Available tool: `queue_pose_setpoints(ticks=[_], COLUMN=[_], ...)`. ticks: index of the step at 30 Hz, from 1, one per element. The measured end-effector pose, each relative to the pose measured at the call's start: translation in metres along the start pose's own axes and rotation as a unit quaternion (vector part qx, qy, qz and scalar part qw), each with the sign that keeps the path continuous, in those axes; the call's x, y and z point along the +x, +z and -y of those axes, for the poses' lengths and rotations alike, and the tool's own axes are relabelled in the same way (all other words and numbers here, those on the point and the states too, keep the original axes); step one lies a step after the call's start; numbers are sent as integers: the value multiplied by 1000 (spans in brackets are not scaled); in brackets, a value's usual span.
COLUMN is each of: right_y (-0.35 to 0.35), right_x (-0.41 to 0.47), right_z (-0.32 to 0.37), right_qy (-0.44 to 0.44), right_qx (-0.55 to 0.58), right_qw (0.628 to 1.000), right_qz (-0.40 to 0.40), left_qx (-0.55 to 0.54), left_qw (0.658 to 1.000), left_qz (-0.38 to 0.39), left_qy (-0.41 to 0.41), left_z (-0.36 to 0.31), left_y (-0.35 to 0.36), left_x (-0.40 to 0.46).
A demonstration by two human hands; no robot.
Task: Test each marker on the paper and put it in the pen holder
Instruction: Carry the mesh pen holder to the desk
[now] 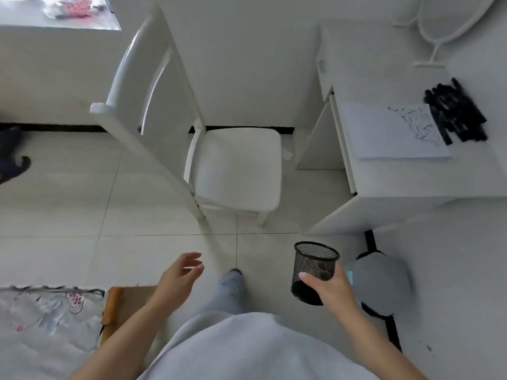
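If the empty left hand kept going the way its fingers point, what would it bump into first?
Probably the chair. The left hand points up and a bit right, toward the chair's legs and seat, with only floor between. Depth is hard to judge.

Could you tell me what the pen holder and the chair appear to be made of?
The pen holder, held in the right hand, looks like black metal wire mesh: you see through its wall. The chair seems to be white-painted wood, smooth with a slight sheen, though moulded plastic is possible.

White room with chair and desk.
Chair [236, 165] stands on tiled floor [68, 209] at centre; desk [428, 182] at 3 o'clock, mirror [450, 20] at 1 o'clock, patterned cloth [46, 319] at 8 o'clock.
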State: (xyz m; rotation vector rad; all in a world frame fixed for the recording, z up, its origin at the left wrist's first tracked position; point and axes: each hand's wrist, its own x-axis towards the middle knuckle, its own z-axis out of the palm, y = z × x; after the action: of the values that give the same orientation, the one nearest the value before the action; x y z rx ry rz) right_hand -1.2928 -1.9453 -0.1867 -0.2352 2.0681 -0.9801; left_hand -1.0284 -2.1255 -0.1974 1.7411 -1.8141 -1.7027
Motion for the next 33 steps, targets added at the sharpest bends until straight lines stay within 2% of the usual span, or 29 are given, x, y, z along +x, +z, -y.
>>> queue_pose_setpoints(ticks=[8,13,18,21,26,31,33], right_y=[-31,-70,-120,-151,-188,-214,-222], right_x=[96,164,217,245,265,274,279], right_z=[83,117,140,149,155,154,153], right_qy=[7,4,5,8,41,87,114], right_qx=[76,87,72,103,185,224,239], right_qw=[995,993,994,989,966,940,923], right_qz=[-66,-78,-81,-107,-174,-244,-279], left_qx=[72,84,105,177,248,257,268], left_qw=[991,985,981,959,933,905,882], left_qz=[84,96,125,173,207,279,319], left_qy=[73,118,108,139,158,193,220], left_z=[-174,-264,-308,-329,-386,-446,-464], left_y=[15,76,145,175,214,287,322], left_x=[155,214,229,241,276,309,320])
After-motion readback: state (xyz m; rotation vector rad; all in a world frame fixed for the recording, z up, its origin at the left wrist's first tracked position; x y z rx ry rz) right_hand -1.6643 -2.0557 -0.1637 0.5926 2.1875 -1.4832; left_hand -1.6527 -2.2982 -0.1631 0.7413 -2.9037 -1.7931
